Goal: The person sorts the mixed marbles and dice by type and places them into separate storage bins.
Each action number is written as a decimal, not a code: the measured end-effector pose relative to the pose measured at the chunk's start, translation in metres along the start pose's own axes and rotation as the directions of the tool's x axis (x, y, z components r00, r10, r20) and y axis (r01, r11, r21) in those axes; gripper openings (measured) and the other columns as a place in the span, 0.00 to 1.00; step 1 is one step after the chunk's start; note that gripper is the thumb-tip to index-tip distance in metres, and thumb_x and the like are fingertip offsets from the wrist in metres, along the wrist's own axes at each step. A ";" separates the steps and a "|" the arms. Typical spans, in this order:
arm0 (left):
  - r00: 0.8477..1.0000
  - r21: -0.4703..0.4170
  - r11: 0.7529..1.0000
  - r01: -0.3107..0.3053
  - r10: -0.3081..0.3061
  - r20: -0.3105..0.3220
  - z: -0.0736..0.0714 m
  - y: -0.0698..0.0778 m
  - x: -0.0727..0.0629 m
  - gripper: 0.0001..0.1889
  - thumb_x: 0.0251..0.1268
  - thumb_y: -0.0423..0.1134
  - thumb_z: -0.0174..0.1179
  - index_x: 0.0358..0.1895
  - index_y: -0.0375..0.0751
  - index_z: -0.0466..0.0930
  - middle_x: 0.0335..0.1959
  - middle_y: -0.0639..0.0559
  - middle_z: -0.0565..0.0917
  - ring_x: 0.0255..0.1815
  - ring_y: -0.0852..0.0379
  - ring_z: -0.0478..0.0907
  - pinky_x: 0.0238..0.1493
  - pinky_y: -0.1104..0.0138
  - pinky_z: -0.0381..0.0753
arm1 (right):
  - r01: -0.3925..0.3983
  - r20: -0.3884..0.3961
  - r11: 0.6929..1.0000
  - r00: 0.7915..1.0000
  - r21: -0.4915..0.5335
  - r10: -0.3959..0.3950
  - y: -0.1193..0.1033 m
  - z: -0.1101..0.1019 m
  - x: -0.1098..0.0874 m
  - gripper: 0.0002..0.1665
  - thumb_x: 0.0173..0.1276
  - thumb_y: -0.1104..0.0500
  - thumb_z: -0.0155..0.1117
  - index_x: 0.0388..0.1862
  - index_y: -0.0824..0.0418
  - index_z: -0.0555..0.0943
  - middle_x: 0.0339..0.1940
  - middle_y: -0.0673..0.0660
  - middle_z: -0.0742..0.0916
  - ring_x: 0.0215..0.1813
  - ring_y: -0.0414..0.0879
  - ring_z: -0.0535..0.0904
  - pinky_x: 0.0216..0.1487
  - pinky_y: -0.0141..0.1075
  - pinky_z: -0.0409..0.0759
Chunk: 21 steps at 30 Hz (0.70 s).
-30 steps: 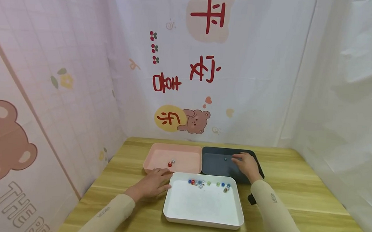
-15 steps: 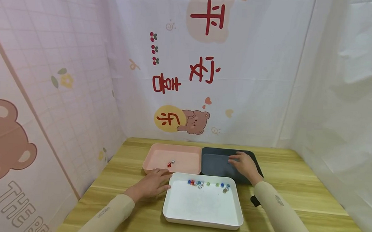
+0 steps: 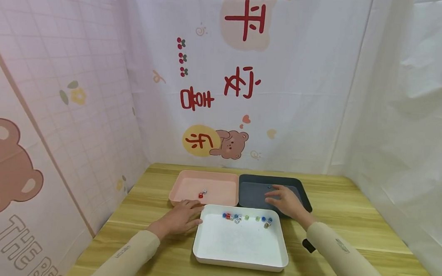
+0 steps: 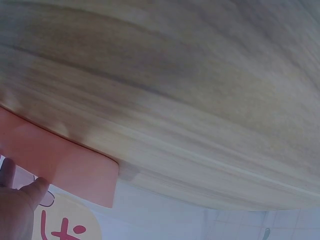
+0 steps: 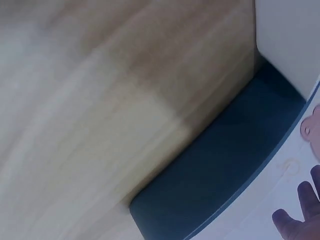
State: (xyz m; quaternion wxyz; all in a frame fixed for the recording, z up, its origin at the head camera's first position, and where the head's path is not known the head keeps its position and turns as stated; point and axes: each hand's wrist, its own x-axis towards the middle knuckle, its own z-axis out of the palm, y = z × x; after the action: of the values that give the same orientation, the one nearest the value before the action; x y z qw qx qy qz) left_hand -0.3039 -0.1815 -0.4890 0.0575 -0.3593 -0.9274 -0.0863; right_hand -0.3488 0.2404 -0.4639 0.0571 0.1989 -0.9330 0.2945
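My right hand (image 3: 286,203) hangs over the dark blue tray (image 3: 251,198), fingers spread and nothing visible between them. Just beyond its fingertips, a small dark bead (image 3: 269,186) lies in that tray. My left hand (image 3: 179,219) rests with extended fingers beside the left corner of the white tray (image 3: 241,247), fingertips right at its rim and close to the pink tray (image 3: 226,188). Along the far side of the white tray lie several small dice and beads, among them a red die (image 3: 227,216), a green bead (image 3: 257,218) and a blue bead (image 3: 263,219).
A red die (image 3: 201,195) and a white die (image 3: 205,191) sit inside the pink tray. By my right sleeve, a black object (image 3: 308,245) lies on the wooden table (image 3: 358,228). Printed white cloth (image 3: 302,96) hangs behind and along both sides.
My right hand has drawn back toward the white tray and slightly left. The bead in the dark blue tray, hidden half a second ago, shows again. My left hand stays in place.
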 end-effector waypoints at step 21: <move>1.000 0.011 1.000 -0.018 0.018 -0.011 0.001 -0.001 0.000 0.30 0.76 0.56 0.50 0.70 0.39 0.71 0.69 0.37 0.69 0.69 0.40 0.66 0.70 0.44 0.59 | 0.131 0.081 0.971 0.990 -0.198 -0.117 -0.011 0.030 -0.033 0.05 0.60 0.52 0.75 0.36 0.47 0.91 0.67 0.67 0.76 0.72 0.69 0.62 0.67 0.73 0.48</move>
State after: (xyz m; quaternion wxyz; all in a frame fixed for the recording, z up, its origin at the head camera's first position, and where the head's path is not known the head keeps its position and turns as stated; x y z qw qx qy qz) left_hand -0.3044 -0.1819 -0.4897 0.0654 -0.3669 -0.9243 -0.0827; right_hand -0.3138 0.2260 -0.4895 0.0633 0.2601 -0.9453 0.1865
